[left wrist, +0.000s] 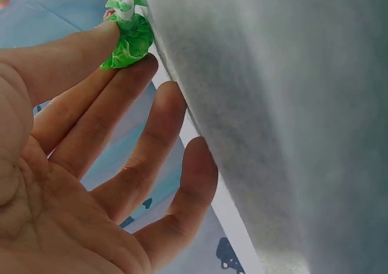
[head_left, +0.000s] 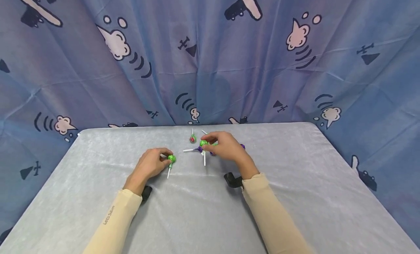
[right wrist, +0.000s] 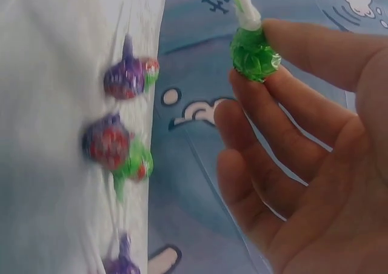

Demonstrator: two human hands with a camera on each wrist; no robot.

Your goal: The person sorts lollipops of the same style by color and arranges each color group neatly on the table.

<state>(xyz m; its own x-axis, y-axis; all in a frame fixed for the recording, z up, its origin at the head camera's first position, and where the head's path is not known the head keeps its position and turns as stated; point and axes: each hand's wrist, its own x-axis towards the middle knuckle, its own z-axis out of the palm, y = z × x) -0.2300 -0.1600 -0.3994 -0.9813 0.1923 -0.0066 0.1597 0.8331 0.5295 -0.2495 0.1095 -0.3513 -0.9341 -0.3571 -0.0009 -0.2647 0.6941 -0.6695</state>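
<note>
Here, left lollipop (head_left: 171, 158): round head in bright green wrapper, glossy and crinkled, gathered at the neck; slim white stick slanting back toward the person.
Left hand (head_left: 151, 163): pinching that head between thumb and fingertips, ring and little fingers bent slightly and apart from it.
Left lollipop's place: left of the other sweets, near the middle of the tabletop (head_left: 183, 214); whether it touches the surface, I cannot tell.
Right lollipop (head_left: 203, 142): same ball shape, shiny, creased green film, smooth white stick pointing toward the person.
Right hand (head_left: 224, 146): grasping its head between thumb and fingertips, amid the group of sweets.
Purple lollipop (head_left: 199, 149): just beside the right lollipop, dark shiny wrapper, white stick pointing left.
Red-and-green lollipop (head_left: 192, 139): lying farther back, stick toward the curtain (head_left: 157, 61).
Part-hidden purple sweet (head_left: 242, 146): showing past the right hand.
Tabletop cover: pale grey, faintly mottled, softly creased.
Curtain fabric: blue, hanging in folds, printed with planes and clouds.
Sleeves (head_left: 115, 217): plain cream cloth, dark lettering on the left one.
</note>
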